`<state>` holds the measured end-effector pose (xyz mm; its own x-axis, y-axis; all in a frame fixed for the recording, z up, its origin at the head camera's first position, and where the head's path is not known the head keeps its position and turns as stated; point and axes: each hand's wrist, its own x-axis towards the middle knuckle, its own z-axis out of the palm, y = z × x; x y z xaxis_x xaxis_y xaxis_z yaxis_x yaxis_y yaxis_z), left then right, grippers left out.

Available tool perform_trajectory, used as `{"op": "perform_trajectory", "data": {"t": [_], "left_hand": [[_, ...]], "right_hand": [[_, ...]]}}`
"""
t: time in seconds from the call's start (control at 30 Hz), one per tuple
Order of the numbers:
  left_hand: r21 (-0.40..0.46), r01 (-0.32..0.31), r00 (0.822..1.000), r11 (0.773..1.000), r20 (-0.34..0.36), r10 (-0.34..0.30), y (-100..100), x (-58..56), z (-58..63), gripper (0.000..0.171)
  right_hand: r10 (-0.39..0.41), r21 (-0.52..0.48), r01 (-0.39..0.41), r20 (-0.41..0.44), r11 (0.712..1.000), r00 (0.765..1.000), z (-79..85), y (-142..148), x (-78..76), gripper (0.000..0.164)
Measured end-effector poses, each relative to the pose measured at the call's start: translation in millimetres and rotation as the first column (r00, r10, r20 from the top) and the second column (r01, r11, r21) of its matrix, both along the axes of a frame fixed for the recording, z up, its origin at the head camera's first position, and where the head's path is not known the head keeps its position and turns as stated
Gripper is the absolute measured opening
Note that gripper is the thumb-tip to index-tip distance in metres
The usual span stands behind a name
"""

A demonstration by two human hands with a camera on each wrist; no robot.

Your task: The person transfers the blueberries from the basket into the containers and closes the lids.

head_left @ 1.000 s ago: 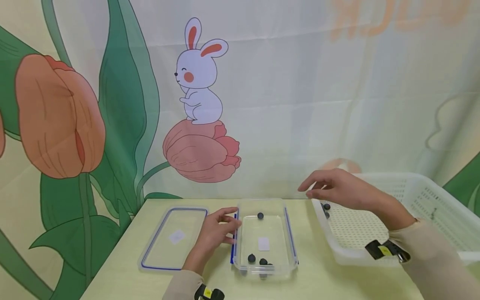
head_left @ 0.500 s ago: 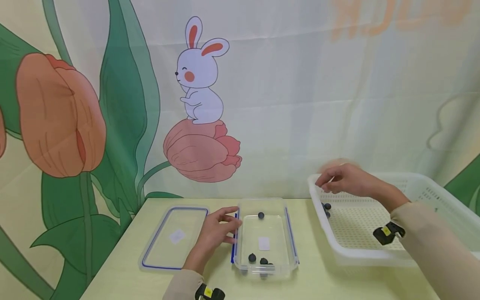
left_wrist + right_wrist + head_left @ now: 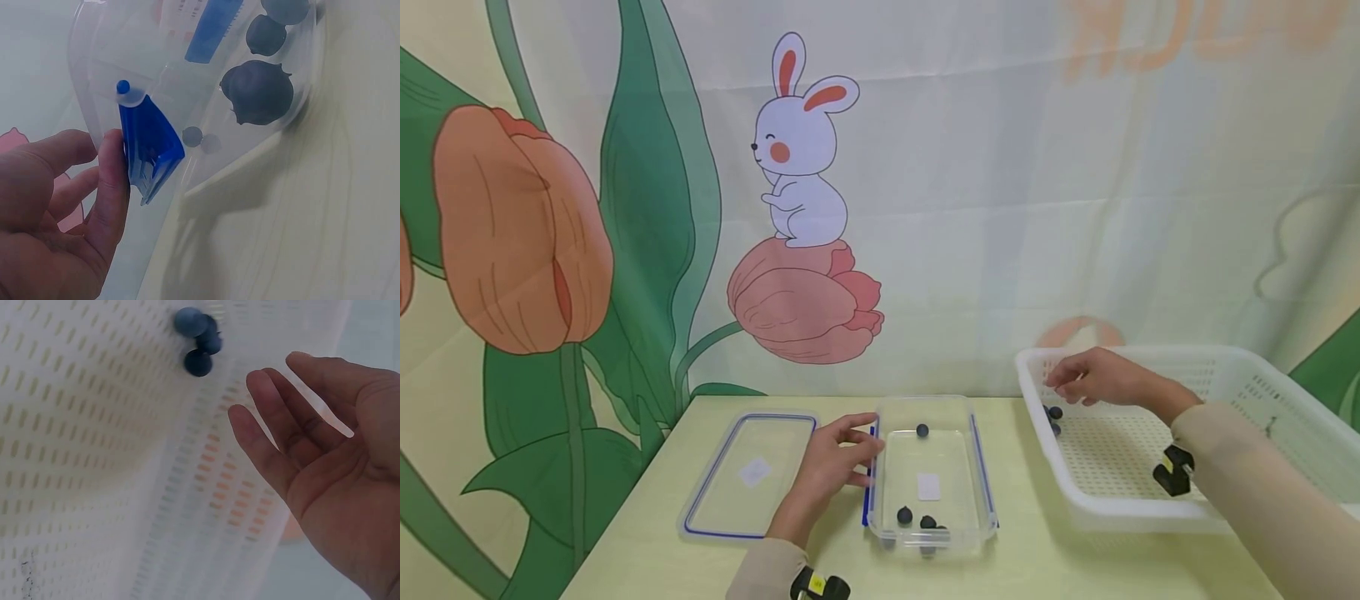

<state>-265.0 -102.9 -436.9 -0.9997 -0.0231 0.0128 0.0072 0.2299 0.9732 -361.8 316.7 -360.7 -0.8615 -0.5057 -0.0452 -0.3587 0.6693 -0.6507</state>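
My left hand (image 3: 835,460) rests its fingertips against the left wall of a clear plastic box (image 3: 992,492), beside its hanging blue clip (image 3: 147,147). Inside the box, one blueberry (image 3: 922,431) lies at the far end and several blueberries (image 3: 265,92) sit near the front. My right hand (image 3: 1101,379) hovers inside a white perforated basket (image 3: 1150,510), fingers loosely bent and holding nothing. Just beyond its fingertips, several blueberries (image 3: 190,323) are clustered in the basket's left corner.
A clear lid with a blue seal (image 3: 715,496) lies on the table (image 3: 647,533), left of the box and partly behind my left hand. A printed curtain (image 3: 955,208) with a rabbit and tulips hangs directly behind the table.
My right hand has moved right from beyond the basket's left rim, then lowered into the basket toward the blueberries. The left hand and the box have stayed in place.
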Motion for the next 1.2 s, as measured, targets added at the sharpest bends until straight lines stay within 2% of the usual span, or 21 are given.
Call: {"op": "perform_trajectory", "data": {"t": [0.23, 0.5, 0.67, 0.9, 1.03, 1.2], "left_hand": [[0.002, 0.002, 1.0, 1.0, 0.003, -0.002, -1, 0.4, 0.5, 0.046], [0.005, 0.007, 1.0, 1.0, 0.004, -0.007, -1, 1.0, 1.5, 0.046], [0.005, 0.005, 1.0, 1.0, 0.008, -0.005, -1, 0.6, 1.2, 0.047], [0.008, 0.005, 1.0, 1.0, 0.007, -0.005, -2, -0.2, -0.1, 0.046], [0.007, 0.004, 1.0, 1.0, 0.007, -0.004, -1, -0.3, -0.1, 0.046], [0.004, 0.002, 1.0, 1.0, 0.009, -0.002, -1, 0.2, 0.5, 0.046]], "right_hand": [[0.027, 0.072, -0.026, -0.009, 0.997, 1.0, -16.4, 4, -4.5, 0.027], [0.016, 0.173, -0.015, -0.004, 0.985, 1.0, -27.0, 0, -8.2, 0.027], [0.022, 0.202, -0.02, -0.01, 0.979, 1.0, -28.3, -1, -10.0, 0.024], [0.018, 0.235, -0.011, -0.027, 0.972, 0.999, -31.9, -5, -12.6, 0.002], [0.001, 0.255, 0.007, -0.028, 0.967, 1.0, -34.0, -6, -13.3, 0.004], [0.018, 0.242, -0.008, -0.041, 0.97, 0.999, -34.0, -7, -12.1, 0.01]]}}
